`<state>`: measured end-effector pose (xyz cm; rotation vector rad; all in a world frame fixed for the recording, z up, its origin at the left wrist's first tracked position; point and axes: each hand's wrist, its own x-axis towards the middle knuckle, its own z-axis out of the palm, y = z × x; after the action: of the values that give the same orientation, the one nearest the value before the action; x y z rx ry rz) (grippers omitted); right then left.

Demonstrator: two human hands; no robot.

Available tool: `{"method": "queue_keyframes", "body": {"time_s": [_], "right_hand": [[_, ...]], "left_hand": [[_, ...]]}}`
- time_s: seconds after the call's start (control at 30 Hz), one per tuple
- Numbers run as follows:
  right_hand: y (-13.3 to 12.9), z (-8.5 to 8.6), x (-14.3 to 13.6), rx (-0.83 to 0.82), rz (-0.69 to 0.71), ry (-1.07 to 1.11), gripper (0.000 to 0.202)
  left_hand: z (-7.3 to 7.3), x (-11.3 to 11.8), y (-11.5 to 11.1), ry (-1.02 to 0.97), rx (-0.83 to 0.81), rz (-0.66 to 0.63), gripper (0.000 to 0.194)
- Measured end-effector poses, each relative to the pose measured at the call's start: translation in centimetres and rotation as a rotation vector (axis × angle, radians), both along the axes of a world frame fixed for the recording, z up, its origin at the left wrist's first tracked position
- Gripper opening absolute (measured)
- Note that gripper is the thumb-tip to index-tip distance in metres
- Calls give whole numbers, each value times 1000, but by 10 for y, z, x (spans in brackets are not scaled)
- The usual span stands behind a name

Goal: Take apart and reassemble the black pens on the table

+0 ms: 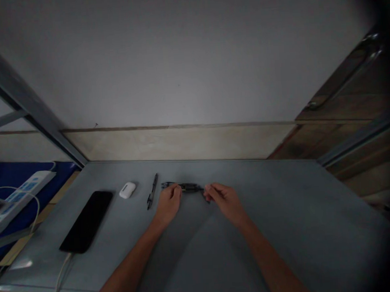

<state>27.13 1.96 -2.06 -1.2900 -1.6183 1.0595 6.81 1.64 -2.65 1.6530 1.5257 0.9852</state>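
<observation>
Between my two hands lies a thin black bundle (189,187), stretched sideways near the back of the grey table (201,247). It is too dark and small to tell its kind. My left hand (169,202) is closed, its fingertips pinching the bundle's left part, with a short dark end showing beyond them. At the other side my right hand (224,199) is closed too, thumb and fingers pinched on a thin dark end that points down toward the tabletop. A black pen (152,191) lies left of my left hand, apart from it.
Farther left are a white earbud case (127,190) and a black phone (87,223) with a white cable (61,272) plugged in. A white power strip (21,198) rests on a blue surface beyond the table's left edge. The wall (181,142) borders the back; metal posts stand at both rear corners.
</observation>
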Motion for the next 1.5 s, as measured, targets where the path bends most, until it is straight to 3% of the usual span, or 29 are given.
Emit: {"method": "queue_keyframes", "body": {"time_s": [0.1,0.3,0.47,0.73,1.03,1.33,1.5], "right_hand": [[-1,0,-1,-17,-9,-16,42],[1,1,0,24,-2,25,26],[1,3,-1,50,-16,11,26],[-3,9,-3,46,-42,-75,46],[0,4,-1,67,-36,10,28],[-1,2,-1,-3,-4,-48,47],[-1,7,-3,35,7,-10,32]], "left_hand": [[0,0,0,2,-3,-7,29],[-2,-1,1,-50,-24,13,29],[-1,-2,2,-21,-22,11,29],[1,0,-1,17,-24,0,29],[-1,-2,0,-40,0,4,30],[1,-3,0,23,6,15,29],[0,-3,1,-20,10,9,35]]}}
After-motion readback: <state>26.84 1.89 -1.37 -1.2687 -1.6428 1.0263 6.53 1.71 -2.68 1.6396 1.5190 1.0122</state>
